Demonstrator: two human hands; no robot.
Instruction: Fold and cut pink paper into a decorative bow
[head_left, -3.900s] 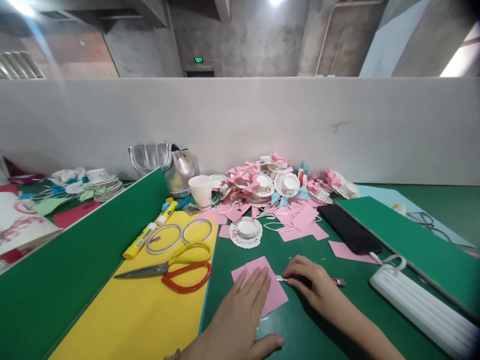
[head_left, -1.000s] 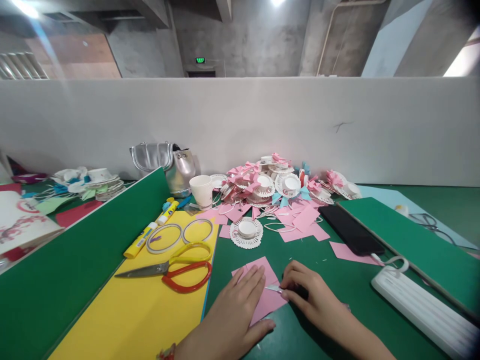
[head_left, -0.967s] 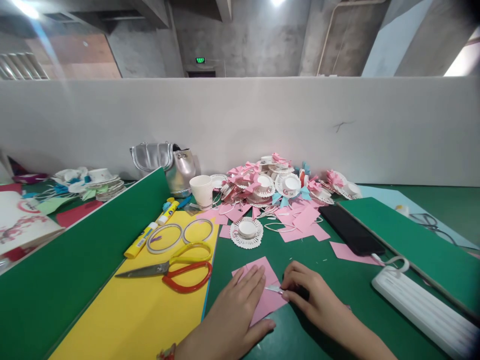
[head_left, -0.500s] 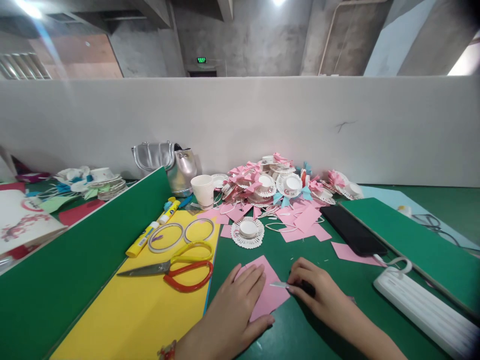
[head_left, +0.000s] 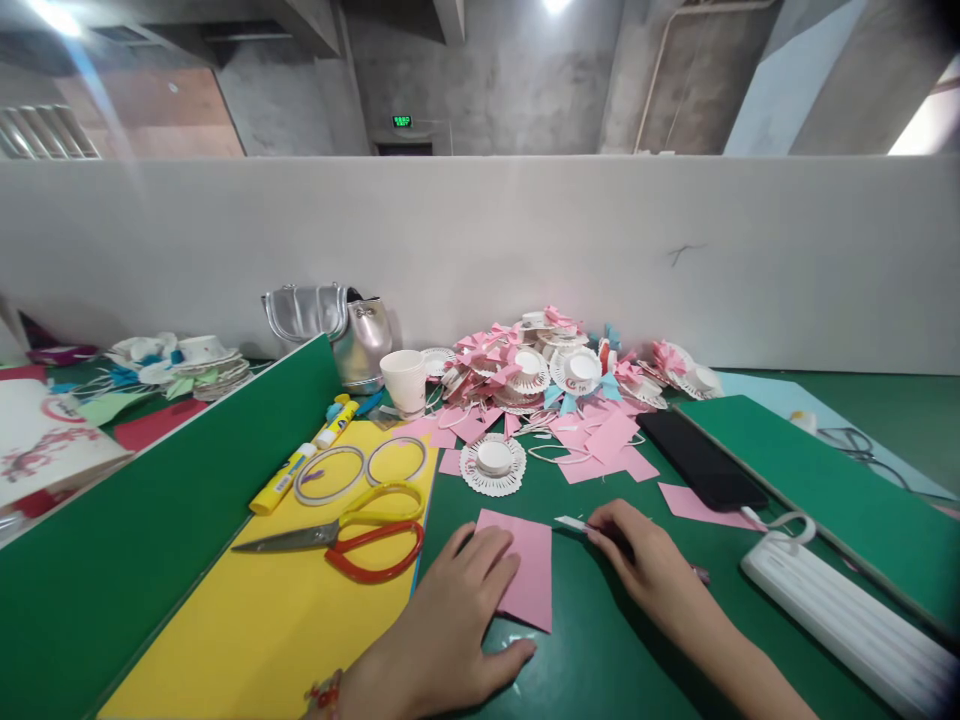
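Observation:
A pink piece of paper [head_left: 531, 565] lies on the green table, its left part under the spread fingers of my left hand [head_left: 465, 610]. To its right, my right hand [head_left: 637, 565] grips a utility knife [head_left: 574, 524] whose pale blade points left, a little off the paper's right edge. Most of the knife's handle is hidden in my fingers. Just beyond the paper sits a white paper hat [head_left: 493, 460] with a scalloped, slit brim. Left of my left hand, scissors [head_left: 345, 533] with one yellow and one red handle lie on a yellow sheet [head_left: 292, 640].
Paper hats with pink bows [head_left: 525, 370] are heaped at the back. A paper cup [head_left: 405, 382], glue sticks [head_left: 283, 480] and tape rolls [head_left: 396, 461] stand or lie left. A phone [head_left: 701, 460] and power strip [head_left: 847, 620] lie right, beside a green panel [head_left: 817, 490].
The pink paper has turned, so its edges run straighter up and down. My right hand and the knife have drawn back from over the paper to its right side.

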